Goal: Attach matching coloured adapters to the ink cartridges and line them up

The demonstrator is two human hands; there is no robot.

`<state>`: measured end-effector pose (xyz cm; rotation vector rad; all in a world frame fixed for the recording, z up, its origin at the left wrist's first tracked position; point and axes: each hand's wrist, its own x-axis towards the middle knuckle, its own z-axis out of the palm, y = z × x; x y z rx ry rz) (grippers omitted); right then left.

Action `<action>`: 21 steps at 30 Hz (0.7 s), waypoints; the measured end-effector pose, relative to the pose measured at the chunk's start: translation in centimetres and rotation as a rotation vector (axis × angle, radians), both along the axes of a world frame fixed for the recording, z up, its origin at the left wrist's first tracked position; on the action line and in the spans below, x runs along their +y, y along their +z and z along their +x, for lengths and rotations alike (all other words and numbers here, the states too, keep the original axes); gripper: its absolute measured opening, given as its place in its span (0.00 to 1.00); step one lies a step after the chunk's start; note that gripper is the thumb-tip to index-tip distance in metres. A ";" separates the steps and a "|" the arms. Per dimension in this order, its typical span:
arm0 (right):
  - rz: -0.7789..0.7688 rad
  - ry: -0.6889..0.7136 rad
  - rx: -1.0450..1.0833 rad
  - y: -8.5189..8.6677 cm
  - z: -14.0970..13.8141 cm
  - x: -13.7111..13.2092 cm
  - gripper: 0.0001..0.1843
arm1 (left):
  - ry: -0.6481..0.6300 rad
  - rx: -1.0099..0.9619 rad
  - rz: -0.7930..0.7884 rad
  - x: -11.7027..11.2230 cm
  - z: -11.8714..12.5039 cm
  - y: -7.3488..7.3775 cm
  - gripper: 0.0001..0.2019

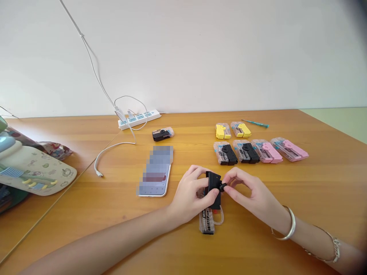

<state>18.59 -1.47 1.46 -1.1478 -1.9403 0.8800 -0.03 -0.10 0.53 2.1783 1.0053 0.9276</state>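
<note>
Both hands work close together at six o'clock from the row of blister packs [246, 151], the left hand [190, 194] clamping the black water gun [214, 190] steady so the right hand [246, 187] can finely pinch its small knob [223, 186].

Black plastic housing [213, 189] is held upright over the table, narrow edge toward camera. Small round black knob [223, 186] is seen protruding from its right side. Clear ribbed casing [205, 222] with black "WATER" print sits directly below it, partly hidden at the top. Small red part [215, 211] is visible between the two. Clear tube loop [221, 218] is seen on the casing's right.
</note>
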 end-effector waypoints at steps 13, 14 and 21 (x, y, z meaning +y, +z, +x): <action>-0.006 0.095 -0.110 -0.4 -0.4 -1.4 0.07 | -0.004 -0.014 0.241 -0.5 0.2 -0.6 0.07; -0.018 0.096 -0.109 -0.4 -0.4 -1.4 0.08 | 0.002 -0.007 0.232 -0.5 0.2 -0.6 0.08; -0.123 0.131 -0.009 -0.8 -0.7 -1.2 0.11 | 0.001 0.005 0.195 -0.5 0.2 -0.7 0.08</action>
